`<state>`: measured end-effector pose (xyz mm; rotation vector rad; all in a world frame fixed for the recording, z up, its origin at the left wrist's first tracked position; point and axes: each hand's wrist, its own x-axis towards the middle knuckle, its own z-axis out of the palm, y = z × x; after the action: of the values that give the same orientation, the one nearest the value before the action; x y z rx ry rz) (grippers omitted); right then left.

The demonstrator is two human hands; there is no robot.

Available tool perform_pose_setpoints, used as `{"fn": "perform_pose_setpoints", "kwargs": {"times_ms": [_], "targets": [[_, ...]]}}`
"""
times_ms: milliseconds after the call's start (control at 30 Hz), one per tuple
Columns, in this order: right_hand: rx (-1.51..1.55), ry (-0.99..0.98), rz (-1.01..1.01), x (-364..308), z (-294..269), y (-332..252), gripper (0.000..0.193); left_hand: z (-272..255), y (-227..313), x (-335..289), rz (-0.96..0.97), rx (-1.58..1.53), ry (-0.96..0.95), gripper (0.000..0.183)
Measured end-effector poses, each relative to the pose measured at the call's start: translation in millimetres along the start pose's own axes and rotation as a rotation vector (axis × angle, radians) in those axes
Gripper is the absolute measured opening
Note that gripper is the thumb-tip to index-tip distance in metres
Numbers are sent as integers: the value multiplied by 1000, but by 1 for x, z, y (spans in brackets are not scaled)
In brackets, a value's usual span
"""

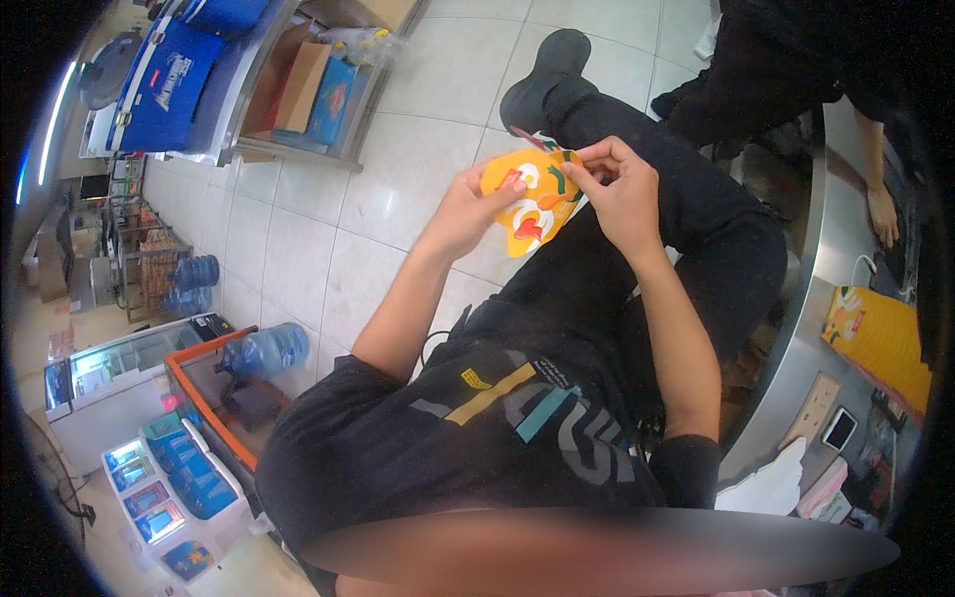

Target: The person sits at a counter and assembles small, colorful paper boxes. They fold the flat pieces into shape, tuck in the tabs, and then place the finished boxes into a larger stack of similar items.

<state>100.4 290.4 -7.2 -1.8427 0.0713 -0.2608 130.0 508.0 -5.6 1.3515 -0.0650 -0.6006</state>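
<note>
Both my hands are raised over my lap with a yellow printed piece of thin card (532, 204) between them. White, red and green shapes decorate its face, and a narrow dark red edge shows at its top. My left hand (466, 211) grips the left side, thumb lying on the printed face and fingers behind. At the upper right corner, my right hand (624, 194) pinches it between thumb and fingers. Whether it is a folded box or a flat sheet I cannot tell. A stack of similar yellow cards (880, 343) rests on the steel counter (766, 423) to my right.
Beside the stack lie a phone (840, 428) and a power strip (811, 408). A person's forearm and hand (881, 214) reach over the counter farther off. At far left, a steel shelf (348, 149) holds boxes and a blue cooler box (171, 90). A water jug (274, 350) stands at left.
</note>
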Motion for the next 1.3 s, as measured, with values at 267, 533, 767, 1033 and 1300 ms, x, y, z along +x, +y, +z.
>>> {"fn": "perform_pose_setpoints", "kwargs": {"times_ms": [267, 533, 767, 1033, 1300], "targets": [[-172, 79, -416, -8, 13, 6, 18, 27, -16, 0, 95, -98, 123, 37], [112, 47, -119, -7, 13, -1, 26, 22, -11, 1, 36, -94, 76, 38], [430, -56, 122, 1, -2, 10, 21, 20, -1, -1, -8, -136, -24, 39], [610, -114, 75, -3, -1, 15, 14, 17, -1, -2, 18, -110, -57, 40], [623, -94, 149, -4, 0, 15, 11, 17, 0, -3, 10, -131, -67, 40]]}}
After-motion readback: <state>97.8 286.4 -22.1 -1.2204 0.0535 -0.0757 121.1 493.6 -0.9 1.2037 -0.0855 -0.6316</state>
